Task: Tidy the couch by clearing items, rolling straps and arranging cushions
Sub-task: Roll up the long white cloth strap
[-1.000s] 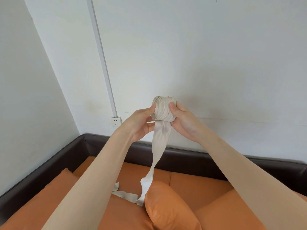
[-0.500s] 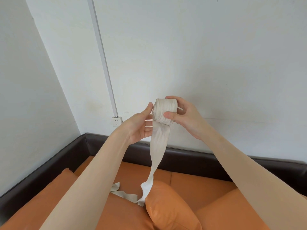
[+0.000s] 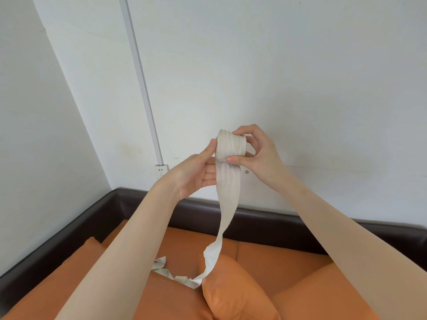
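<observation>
A: Two hands on one roll — the right hand (image 3: 258, 153) pinches the rolled strap (image 3: 231, 146) between thumb and curled fingers, held up before the wall. The left hand (image 3: 198, 172) has its thumb on the roll's left end; its fingers lie behind the hanging tail, so I cannot tell if they grip.

B: How will it handle?

A: Soft, light and limp, I judge — hold the roll by its ends or it may loosen.

B: And the count?

A: One strap, its tail (image 3: 227, 204) trailing down over one loose cushion (image 3: 233, 292) on the near orange couch (image 3: 277, 262).
</observation>
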